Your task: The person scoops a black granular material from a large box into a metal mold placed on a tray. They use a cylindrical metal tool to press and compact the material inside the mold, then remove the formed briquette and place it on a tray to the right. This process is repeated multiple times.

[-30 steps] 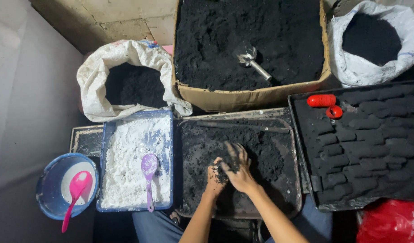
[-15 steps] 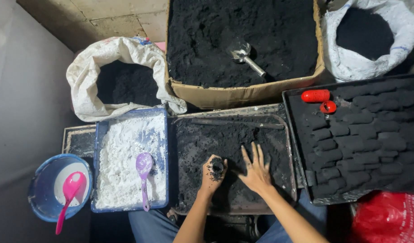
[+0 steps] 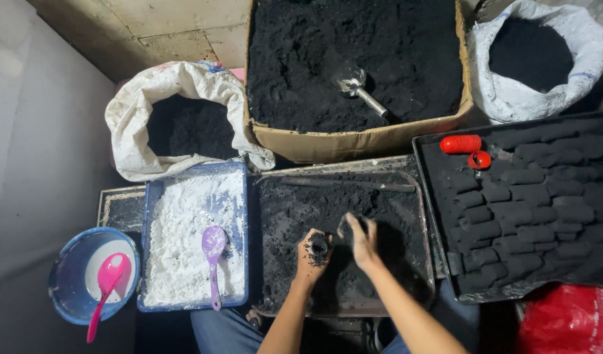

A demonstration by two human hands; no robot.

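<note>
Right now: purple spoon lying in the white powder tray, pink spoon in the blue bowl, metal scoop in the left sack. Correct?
One error. In the head view the metal scoop lies in the cardboard box of black powder, not in the left sack. The purple spoon in the white powder tray and the pink spoon in the blue bowl are right.

The scene was taken by a single camera, worn on the head and pointed almost straight down; no second view was given, so nothing was shared between views; the middle tray (image 3: pixel 340 242) of black powder was held near the centre of the frame, close below the lens; the forearms were seen entering from the bottom edge; the cardboard box (image 3: pixel 354 141) was cut by the top edge; the blue bucket (image 3: pixel 72 288) was caught at far left and the tray of black blocks (image 3: pixel 530 210) at right.
</note>
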